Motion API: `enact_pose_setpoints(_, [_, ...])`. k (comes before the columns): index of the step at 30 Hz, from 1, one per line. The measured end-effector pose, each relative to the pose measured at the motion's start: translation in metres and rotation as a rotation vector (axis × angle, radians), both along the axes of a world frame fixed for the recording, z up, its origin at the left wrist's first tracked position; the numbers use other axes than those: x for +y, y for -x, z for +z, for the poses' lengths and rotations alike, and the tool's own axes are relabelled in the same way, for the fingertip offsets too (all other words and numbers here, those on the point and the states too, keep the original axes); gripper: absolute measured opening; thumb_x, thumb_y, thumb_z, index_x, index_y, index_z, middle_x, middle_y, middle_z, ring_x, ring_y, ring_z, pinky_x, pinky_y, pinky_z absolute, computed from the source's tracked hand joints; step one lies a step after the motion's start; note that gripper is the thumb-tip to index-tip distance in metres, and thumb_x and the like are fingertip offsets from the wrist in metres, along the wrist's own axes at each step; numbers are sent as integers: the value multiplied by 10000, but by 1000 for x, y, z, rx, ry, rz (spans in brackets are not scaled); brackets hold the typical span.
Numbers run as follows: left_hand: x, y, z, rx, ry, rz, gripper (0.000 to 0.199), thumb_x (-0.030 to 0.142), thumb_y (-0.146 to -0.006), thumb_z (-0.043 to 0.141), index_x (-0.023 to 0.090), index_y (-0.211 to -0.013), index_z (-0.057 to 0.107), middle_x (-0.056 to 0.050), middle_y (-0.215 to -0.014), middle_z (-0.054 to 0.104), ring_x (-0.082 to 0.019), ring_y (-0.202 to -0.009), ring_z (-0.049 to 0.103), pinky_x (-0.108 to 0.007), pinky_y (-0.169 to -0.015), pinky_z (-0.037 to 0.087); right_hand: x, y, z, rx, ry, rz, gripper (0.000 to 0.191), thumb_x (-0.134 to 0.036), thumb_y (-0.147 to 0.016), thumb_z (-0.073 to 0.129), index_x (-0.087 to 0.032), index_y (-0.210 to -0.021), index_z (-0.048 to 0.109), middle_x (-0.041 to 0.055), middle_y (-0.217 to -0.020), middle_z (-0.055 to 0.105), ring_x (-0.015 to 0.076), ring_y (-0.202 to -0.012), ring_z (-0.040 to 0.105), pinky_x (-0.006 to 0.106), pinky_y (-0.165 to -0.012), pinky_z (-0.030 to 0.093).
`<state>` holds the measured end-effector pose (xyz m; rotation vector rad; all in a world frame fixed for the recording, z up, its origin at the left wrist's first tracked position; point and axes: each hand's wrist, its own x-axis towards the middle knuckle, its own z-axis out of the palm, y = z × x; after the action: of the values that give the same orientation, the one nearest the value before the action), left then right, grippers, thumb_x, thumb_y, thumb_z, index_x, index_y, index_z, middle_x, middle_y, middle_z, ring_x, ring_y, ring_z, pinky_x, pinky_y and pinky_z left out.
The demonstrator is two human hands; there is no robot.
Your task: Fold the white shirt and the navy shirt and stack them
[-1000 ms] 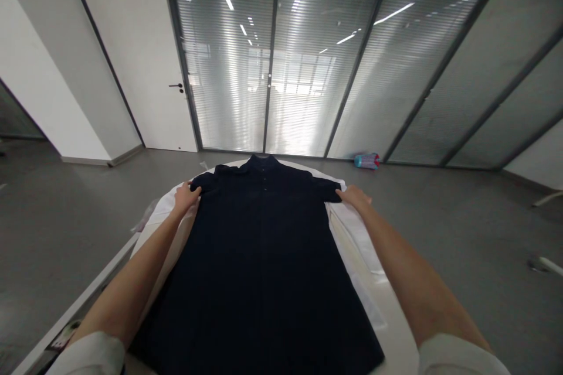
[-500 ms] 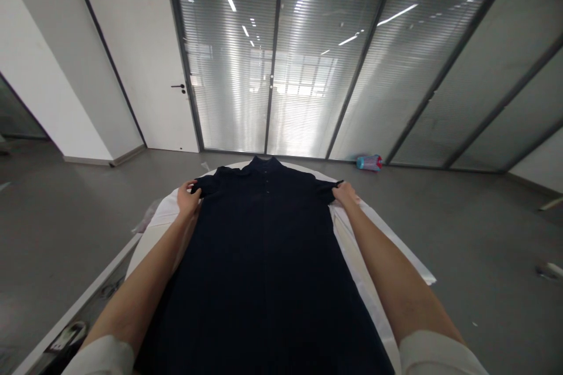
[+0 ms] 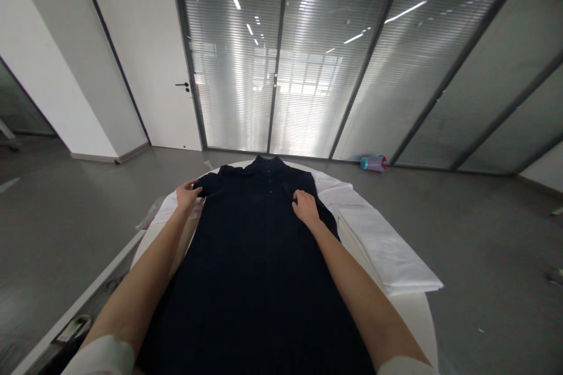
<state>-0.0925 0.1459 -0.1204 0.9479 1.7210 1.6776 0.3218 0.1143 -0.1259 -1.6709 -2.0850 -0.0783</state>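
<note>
Head view: seemingly folds one sleeve [image 3: 288,188] inward, right fingers [image 3: 301,194] closed on it; pinches opposite sleeve [image 3: 211,184] in closed left fingers [image 3: 199,190]. Spreads navy shirt [image 3: 259,258] lower centre on white surface [image 3: 420,313]; calls for flat placement.

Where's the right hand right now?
In the head view, the right hand is on the upper right chest of the dark shirt, just right of the small buttons below the collar.
</note>
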Motion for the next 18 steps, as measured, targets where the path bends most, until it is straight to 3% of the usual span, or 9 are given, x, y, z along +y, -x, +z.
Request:
enact_pose_setpoints(4, [6,3,11,-240,4,-60,495,94,-653,765,131,-1135,658,-75,-828,692,-184,-712,676,-291,-661,547,1,-11,0,37,7,40,136,-97,-792,512,-210,-868,513,60,-920,620,207,-886,572,326,-875,413])
enact_pose_setpoints(11, [10,3,15,-465,58,-117,734,32,-772,675,247,-1432,438,-84,-963,696,-141,-687,674,-249,-600,558,0,-21,2,98,39,127,143,-87,-778,518,-215,-842,519,52,-977,640,194,-919,596,299,-867,438])
enact_pose_setpoints(18, [5,-3,13,-445,-3,-160,577,30,-724,681,153,-1286,637,-127,-1005,710,-165,-688,674,-269,-580,571,-1,-23,0,146,55,182,152,-96,-764,522,-212,-859,548,65,-1019,656,209,-966,609,326,-899,451])
